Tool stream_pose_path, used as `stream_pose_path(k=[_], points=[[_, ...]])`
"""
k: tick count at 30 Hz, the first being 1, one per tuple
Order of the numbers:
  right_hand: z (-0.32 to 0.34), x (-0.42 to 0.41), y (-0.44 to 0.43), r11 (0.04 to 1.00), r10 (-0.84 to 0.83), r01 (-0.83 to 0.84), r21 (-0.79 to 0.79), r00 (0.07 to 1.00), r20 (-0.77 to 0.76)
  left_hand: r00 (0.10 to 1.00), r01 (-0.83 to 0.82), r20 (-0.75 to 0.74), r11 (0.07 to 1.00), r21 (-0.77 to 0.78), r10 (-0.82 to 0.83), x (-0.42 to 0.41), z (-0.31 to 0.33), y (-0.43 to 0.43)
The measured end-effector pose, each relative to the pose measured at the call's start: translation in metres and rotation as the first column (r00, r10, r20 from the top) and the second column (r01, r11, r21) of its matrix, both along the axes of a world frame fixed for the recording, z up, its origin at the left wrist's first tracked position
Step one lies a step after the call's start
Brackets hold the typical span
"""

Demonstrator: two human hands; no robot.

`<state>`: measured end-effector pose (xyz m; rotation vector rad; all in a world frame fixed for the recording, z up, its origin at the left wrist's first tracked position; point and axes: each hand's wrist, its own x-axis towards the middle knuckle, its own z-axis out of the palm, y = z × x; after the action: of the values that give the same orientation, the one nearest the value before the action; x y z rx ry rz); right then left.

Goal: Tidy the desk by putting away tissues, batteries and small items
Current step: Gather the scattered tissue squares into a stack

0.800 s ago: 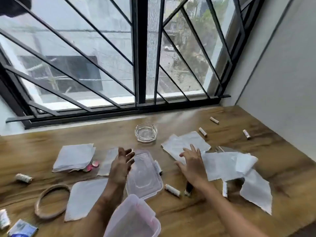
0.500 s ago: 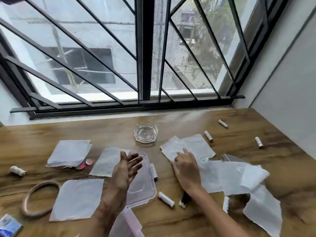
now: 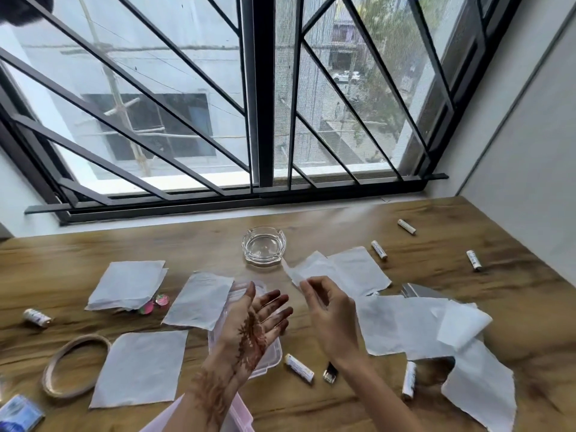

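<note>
1. Bright, soft daylight pours in through the window [image 3: 255,104] ahead of me; the view outside is washed pale at far left.
2. The desk [image 3: 530,307] carries a pale sheen near the sill, and the glass ashtray [image 3: 263,246] glints.
3. Shadows are soft and fall toward me, darkest under the curled sheet [image 3: 464,325] at right.
4. The tissue [image 3: 311,269] pinched by the right hand [image 3: 330,316] is almost blown white.
5. The left edge smears: the ring [image 3: 74,366] and the blue packet [image 3: 18,416] are blurred.
6. The wide lens bows the window bars.

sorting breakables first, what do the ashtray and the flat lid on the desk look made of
Ashtray: thick clear glass, glossy; the desk shows through and its rim glints. Lid: likely thin plastic, cloudy and translucent, with a moulded raised edge.
</note>
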<state>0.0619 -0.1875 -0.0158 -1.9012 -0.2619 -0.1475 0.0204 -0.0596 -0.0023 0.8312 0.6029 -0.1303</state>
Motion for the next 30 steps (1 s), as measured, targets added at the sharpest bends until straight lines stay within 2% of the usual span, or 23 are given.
stream_pose_path(k=[3,7,10,13,15,17,21,24,30], points=[[0.008,-0.016,0.016,0.998,0.046,-0.044,0.053,0.998,-0.036,0.996,0.030,0.082,0.999,-0.046,-0.026,0.000,0.004,-0.007],[0.012,-0.028,0.031,0.990,0.137,-0.135,0.036,0.989,-0.052,0.983,0.031,0.184,0.998,-0.050,-0.022,-0.001,-0.002,-0.012],[0.014,-0.028,0.031,0.984,0.173,-0.169,0.065,0.983,-0.065,0.985,-0.023,0.171,0.998,-0.051,0.031,-0.002,-0.003,-0.012],[0.008,-0.018,0.023,0.992,0.109,-0.104,0.067,0.991,-0.075,0.988,-0.115,0.089,0.988,-0.106,0.125,-0.001,-0.008,-0.008],[-0.001,-0.007,0.014,0.999,0.049,-0.050,-0.007,0.997,-0.056,0.984,-0.171,0.031,0.977,-0.127,0.176,0.000,-0.008,-0.006],[-0.012,0.008,0.003,0.988,-0.005,0.002,-0.157,1.000,-0.018,0.980,-0.195,0.009,0.971,-0.136,0.198,-0.001,-0.007,-0.006],[-0.041,0.033,-0.013,0.917,-0.036,0.048,-0.397,0.999,0.036,0.971,-0.238,-0.052,0.957,-0.167,0.233,-0.001,-0.010,-0.002],[-0.056,0.041,-0.014,0.844,0.004,0.045,-0.535,0.996,0.090,0.959,-0.280,-0.066,0.954,-0.104,0.274,-0.001,-0.013,0.000],[-0.059,0.049,-0.006,0.735,0.034,0.114,-0.669,0.978,0.204,0.960,-0.277,-0.080,0.956,-0.100,0.270,-0.004,-0.012,0.003]])
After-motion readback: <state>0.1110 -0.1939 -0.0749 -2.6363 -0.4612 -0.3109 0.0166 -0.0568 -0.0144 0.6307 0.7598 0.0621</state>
